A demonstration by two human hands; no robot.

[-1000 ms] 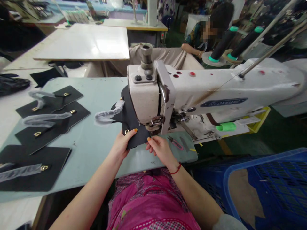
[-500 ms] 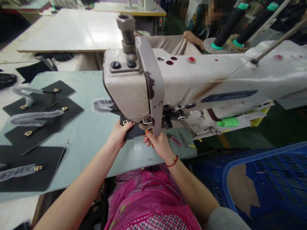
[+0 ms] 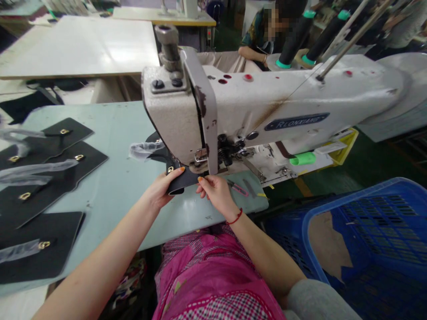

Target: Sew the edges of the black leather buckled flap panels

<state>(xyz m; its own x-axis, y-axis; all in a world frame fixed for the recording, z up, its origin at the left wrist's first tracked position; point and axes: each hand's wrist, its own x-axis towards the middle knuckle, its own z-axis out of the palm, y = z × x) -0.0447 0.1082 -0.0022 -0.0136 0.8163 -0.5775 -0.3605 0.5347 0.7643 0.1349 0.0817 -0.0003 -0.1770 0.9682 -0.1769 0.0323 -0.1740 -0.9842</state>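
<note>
Judging remotely, I thought the flat black leather-look panel [image 3: 184, 179] beneath the white metal sewing head [image 3: 170, 111] light, stiffish, best held by its edges; the bare left hand [image 3: 161, 188] clamped its left side, the right hand [image 3: 215, 191] pinched its near corner

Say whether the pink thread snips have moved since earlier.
No: the pink thread snips lie at the same spot on the green tabletop, near its corner.

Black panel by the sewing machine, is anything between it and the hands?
Nothing visible: the left hand holds the black panel directly; the right hand is at its edge. The sewing machine hides part of it.
</note>
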